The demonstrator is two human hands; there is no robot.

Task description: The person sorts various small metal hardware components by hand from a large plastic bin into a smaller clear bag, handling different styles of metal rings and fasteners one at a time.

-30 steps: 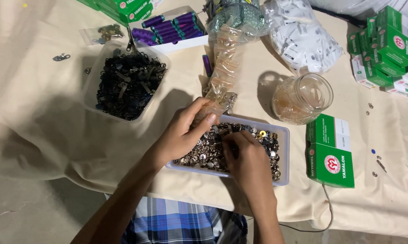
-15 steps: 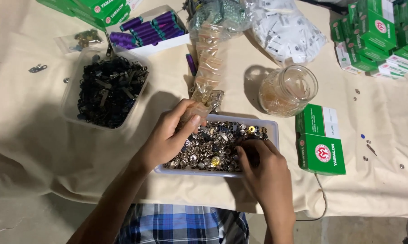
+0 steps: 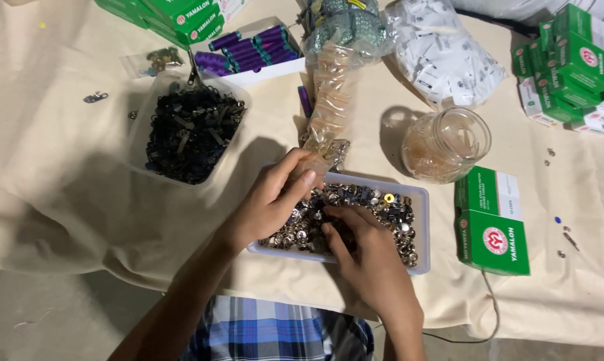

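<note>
A shallow clear tray [image 3: 419,200] full of small silver metal snap buttons [image 3: 395,214] lies on the cloth in front of me. My left hand [image 3: 272,200] hovers over the tray's left end and pinches the lower end of a strip of small clear bags [image 3: 328,110] between thumb and fingers. My right hand [image 3: 365,257] rests in the tray, fingers dug into the buttons; whether it holds any is hidden.
A clear tub of black metal clips [image 3: 188,130] stands at left. A glass jar [image 3: 445,144], green boxes [image 3: 492,224], more green boxes [image 3: 569,63], purple thread spools [image 3: 248,47] and a bag of white pieces [image 3: 442,57] surround the tray. Loose small parts [image 3: 562,237] dot the cream cloth.
My right hand has slid left and deeper among the buttons. My left hand stays on the bag strip. The view has shifted slightly.
</note>
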